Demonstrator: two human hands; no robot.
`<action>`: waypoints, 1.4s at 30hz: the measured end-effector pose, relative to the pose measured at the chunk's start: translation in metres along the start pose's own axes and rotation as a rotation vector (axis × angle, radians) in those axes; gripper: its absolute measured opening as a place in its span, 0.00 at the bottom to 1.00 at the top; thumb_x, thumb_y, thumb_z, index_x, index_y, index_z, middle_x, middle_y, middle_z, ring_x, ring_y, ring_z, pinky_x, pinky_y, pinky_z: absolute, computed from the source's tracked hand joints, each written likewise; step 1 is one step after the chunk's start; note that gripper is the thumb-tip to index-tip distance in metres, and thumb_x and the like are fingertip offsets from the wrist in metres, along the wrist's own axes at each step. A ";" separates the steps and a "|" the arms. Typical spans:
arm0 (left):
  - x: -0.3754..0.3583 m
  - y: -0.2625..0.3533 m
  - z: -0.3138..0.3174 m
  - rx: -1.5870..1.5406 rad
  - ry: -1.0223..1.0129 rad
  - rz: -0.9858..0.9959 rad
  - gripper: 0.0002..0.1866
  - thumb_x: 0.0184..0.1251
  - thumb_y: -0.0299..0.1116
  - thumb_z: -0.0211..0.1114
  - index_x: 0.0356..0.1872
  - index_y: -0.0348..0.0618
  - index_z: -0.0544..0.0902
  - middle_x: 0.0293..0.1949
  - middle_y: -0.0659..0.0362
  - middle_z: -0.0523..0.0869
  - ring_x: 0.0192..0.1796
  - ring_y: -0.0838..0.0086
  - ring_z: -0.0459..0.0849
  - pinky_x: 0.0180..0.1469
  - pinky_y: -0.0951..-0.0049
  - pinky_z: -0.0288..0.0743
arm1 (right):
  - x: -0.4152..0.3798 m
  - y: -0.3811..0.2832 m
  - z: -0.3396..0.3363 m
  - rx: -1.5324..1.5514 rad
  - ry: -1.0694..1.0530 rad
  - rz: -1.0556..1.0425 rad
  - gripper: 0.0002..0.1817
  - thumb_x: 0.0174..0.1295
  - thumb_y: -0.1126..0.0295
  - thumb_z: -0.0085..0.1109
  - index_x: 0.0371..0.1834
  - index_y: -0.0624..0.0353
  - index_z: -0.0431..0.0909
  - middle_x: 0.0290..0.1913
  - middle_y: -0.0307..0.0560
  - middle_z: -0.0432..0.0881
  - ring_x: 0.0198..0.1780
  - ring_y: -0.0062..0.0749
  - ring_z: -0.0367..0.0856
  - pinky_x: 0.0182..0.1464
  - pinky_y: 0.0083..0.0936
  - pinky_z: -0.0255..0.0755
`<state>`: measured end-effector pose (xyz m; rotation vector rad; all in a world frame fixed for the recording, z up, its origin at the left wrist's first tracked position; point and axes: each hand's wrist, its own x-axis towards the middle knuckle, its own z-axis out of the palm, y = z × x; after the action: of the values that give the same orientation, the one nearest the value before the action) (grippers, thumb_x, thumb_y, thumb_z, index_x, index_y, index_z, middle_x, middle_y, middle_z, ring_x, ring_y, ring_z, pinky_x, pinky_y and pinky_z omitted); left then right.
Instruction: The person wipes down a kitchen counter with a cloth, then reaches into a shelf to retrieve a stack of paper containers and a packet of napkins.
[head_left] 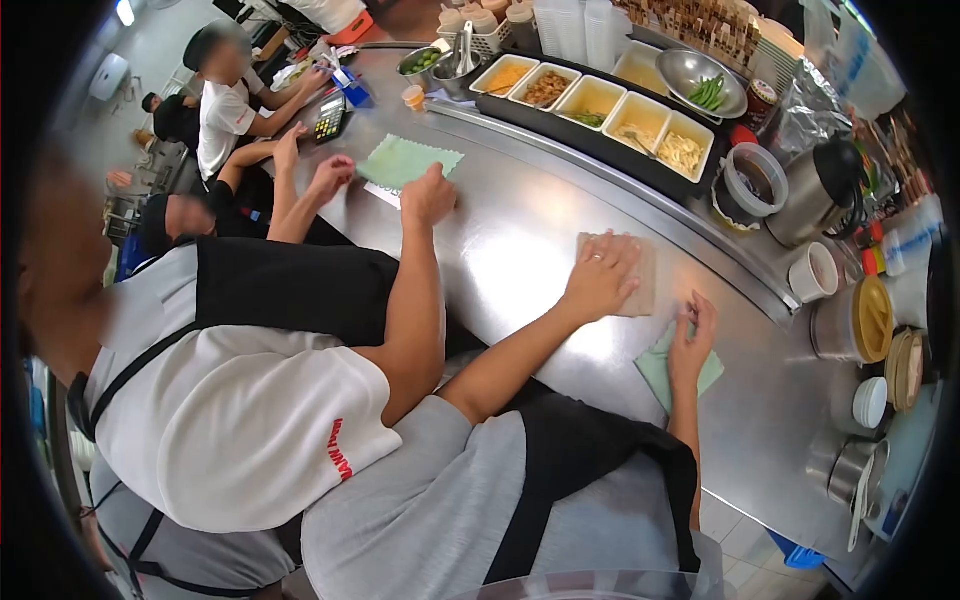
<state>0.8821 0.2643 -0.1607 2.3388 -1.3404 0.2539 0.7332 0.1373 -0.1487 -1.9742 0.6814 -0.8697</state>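
My left hand (pixel 602 274) lies flat with fingers spread on a thin, beige rectangular sheet (pixel 645 285) on the steel counter. To its right, my right hand (pixel 690 340) rests over a folded pale green cloth (pixel 656 372), its fingers loosely curved and apart, pointing away from me. The cloth shows on both sides of that hand and wrist. Left of me, a co-worker's hand (pixel 428 196) is at another green cloth (pixel 405 160) with zigzag edges, which overlaps a white printed paper (pixel 381 194).
The co-worker (pixel 250 430) stands close against my left side. Along the counter's (pixel 510 220) far edge runs a black rack of white food trays (pixel 683 146). A steel jug (pixel 815 190) and tubs (pixel 845 320) line the right side. More people work at the far left.
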 end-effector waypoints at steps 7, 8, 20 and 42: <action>-0.005 -0.017 -0.005 0.007 0.013 -0.062 0.28 0.63 0.48 0.51 0.61 0.43 0.68 0.64 0.48 0.64 0.66 0.50 0.60 0.66 0.51 0.48 | 0.001 0.002 0.001 0.033 -0.046 0.080 0.11 0.57 0.79 0.51 0.43 0.65 0.75 0.45 0.51 0.75 0.47 0.39 0.74 0.50 0.27 0.67; -0.005 -0.017 -0.006 0.013 -0.004 -0.068 0.28 0.64 0.48 0.50 0.62 0.44 0.67 0.65 0.49 0.63 0.66 0.51 0.59 0.66 0.52 0.48 | 0.000 0.004 0.002 -0.032 -0.049 0.012 0.10 0.56 0.79 0.51 0.41 0.65 0.76 0.43 0.51 0.75 0.46 0.39 0.74 0.50 0.27 0.67; -0.004 -0.016 -0.006 0.006 -0.041 -0.097 0.28 0.65 0.49 0.49 0.63 0.45 0.66 0.65 0.50 0.62 0.68 0.53 0.57 0.67 0.53 0.47 | 0.000 0.001 0.004 -0.051 -0.079 -0.036 0.06 0.56 0.79 0.52 0.35 0.64 0.78 0.39 0.49 0.75 0.44 0.39 0.74 0.49 0.27 0.66; -0.005 -0.022 0.001 0.015 -0.089 -0.088 0.30 0.65 0.52 0.47 0.64 0.45 0.65 0.67 0.50 0.59 0.69 0.54 0.54 0.68 0.52 0.42 | 0.000 -0.003 0.005 -0.128 -0.118 -0.061 0.05 0.54 0.78 0.53 0.33 0.62 0.79 0.38 0.49 0.75 0.43 0.40 0.72 0.48 0.29 0.65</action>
<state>0.8981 0.2768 -0.1695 2.4406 -1.2763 0.1347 0.7377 0.1409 -0.1477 -2.1528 0.6242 -0.7544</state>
